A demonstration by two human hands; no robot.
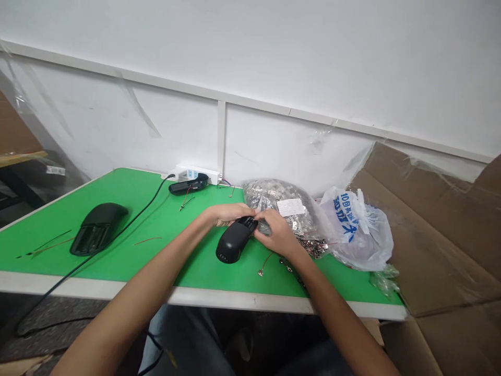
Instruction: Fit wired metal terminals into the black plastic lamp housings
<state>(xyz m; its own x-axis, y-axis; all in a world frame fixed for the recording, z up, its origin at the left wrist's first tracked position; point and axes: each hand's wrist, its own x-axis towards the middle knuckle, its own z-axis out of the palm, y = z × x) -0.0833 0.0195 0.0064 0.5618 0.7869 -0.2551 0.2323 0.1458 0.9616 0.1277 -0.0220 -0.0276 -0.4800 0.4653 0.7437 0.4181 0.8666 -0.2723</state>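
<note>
A black curved plastic housing (231, 244) is tilted over the green tabletop, its hollow compartment end facing away from me. My left hand (230, 213) closes on the far left edge of that end. From the right, my right hand (274, 230) pinches the same end, fingertips close to the left ones. What lies between the fingertips is too small to make out. Just behind my hands is a clear bag of small metal pieces (274, 193) with a white label. A short red wire with a metal tab (261, 271) lies near my right wrist.
A similar black housing (113, 216) lies at left, another (190, 184) by the white power strip (209, 175). A black cable (136, 224) crosses the green table (148, 261). A white plastic bag (364, 235) and cardboard (438, 235) stand at right, loose metal pieces (315, 247) nearby.
</note>
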